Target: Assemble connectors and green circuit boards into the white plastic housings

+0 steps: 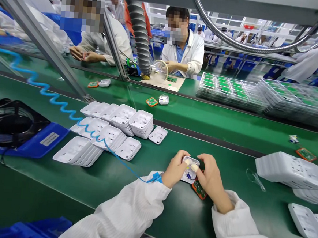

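On the green bench mat, my left hand (pixel 175 168) grips the left side of a small white plastic housing (pixel 184 178). Its thumb presses inside the shell. My right hand (pixel 211 175) is closed on the right side of the same housing, its thumb also pressed into it. Cream covers sit on both thumb tips. A small blue part with wires shows inside the housing, below the thumbs. An orange-rimmed green circuit board (pixel 199 190) lies partly under my right hand, beside the housing. A blue wrist strap (pixel 154 177) with a coiled cord is on my left wrist.
Stacked white housings (pixel 111 133) stand at left, more stacks (pixel 292 170) at right. A black fan (pixel 11 124) sits far left. Beyond the dark rail, a green strip (pixel 230 121) carries boards and housings. Across stand clear trays (pixel 230 89), an extraction hose (pixel 140 37) and co-workers.
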A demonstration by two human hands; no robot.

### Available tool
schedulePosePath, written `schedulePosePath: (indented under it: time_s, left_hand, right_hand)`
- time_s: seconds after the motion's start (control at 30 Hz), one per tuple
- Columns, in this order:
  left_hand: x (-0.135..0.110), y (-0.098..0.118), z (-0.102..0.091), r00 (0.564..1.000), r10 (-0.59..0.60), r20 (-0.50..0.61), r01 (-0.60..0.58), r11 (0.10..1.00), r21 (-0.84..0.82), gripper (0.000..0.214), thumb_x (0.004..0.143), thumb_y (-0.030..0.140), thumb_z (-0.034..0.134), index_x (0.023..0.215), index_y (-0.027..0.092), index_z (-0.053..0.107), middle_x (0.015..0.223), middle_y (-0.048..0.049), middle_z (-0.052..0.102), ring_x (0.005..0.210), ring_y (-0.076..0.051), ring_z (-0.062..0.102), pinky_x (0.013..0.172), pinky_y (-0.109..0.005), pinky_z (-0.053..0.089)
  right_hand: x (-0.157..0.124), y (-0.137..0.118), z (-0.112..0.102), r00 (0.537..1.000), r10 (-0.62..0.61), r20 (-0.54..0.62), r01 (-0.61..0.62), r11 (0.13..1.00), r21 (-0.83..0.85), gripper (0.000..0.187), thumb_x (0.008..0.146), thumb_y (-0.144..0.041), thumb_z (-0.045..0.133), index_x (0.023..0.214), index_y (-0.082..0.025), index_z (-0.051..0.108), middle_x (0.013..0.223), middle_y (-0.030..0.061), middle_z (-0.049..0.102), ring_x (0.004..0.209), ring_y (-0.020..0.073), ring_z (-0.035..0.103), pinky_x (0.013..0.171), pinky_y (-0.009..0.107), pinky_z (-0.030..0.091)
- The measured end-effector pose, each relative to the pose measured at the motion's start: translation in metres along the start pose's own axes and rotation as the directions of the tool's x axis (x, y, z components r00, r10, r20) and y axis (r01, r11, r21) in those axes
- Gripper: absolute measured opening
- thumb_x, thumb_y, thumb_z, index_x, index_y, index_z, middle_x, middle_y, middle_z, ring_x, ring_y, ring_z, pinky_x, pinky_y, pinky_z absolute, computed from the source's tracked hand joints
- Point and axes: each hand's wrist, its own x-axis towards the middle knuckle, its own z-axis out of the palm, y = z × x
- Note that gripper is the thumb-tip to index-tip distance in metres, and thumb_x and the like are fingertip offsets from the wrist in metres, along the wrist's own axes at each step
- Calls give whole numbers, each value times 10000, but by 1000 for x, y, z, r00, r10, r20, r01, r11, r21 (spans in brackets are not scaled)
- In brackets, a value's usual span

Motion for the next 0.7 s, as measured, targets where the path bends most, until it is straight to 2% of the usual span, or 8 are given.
schedulePosePath:
  time_s: [0.03,0.1,0.17,0.23,0.33,0.43,0.53,0.7]
  left_hand:
    - [-1,3,0,1000,29,3,-29,999,22,181,767,150,429,935,186,488,867,3,549,792,-117,511,719,-224,409]
    - [-3,7,0,997,77,22,-78,994,79,178,760,138,428,916,187,498,852,6,556,782,-120,513,712,-226,405]
    - [-4,10,0,994,106,25,-109,985,137,168,740,115,431,872,186,508,817,13,558,755,-118,512,697,-225,400]
    - [-4,10,1,993,114,-13,-110,978,178,173,724,98,432,849,188,512,799,19,557,743,-117,511,692,-226,397]
    - [0,4,1,992,71,-100,-52,983,175,148,751,127,432,861,191,508,807,19,560,744,-116,514,694,-229,404]
    - [2,-1,1,992,-9,-126,23,994,105,112,816,222,411,871,189,504,803,14,561,734,-112,520,683,-227,416]
    - [2,-2,1,993,-48,-110,56,996,74,148,841,276,395,862,189,512,806,9,571,758,-115,534,711,-232,420]
    - [0,0,3,994,-94,-52,100,988,122,122,807,221,439,885,192,528,809,5,596,746,-120,548,691,-238,423]
  right_hand:
    - [1,1,-1,999,43,22,-45,998,51,210,818,-316,474,985,-190,497,946,74,561,858,198,525,739,330,429]
    - [2,2,-4,985,104,139,-123,982,143,183,840,-327,435,959,-201,493,864,40,576,743,165,536,658,293,433]
    - [2,3,-5,970,108,216,-147,974,172,148,851,-309,407,913,-209,497,795,13,572,666,144,522,607,269,417]
    - [2,1,-4,988,80,133,-95,990,107,148,844,-295,414,917,-204,505,835,31,572,725,161,522,653,290,413]
    - [1,-4,0,999,-34,-24,33,998,-58,171,840,-271,416,951,-188,515,913,72,559,848,198,498,747,334,386]
    - [-2,-12,6,993,-107,43,112,983,-144,132,836,-256,425,896,-191,523,846,55,548,792,186,480,706,311,367]
    - [-3,-17,13,987,-92,130,120,966,-229,85,811,-210,435,801,-195,518,795,41,533,740,178,461,667,298,339]
    - [-5,-18,19,992,-71,100,106,905,-411,107,806,-179,425,737,-189,506,748,50,522,702,187,435,631,306,284]
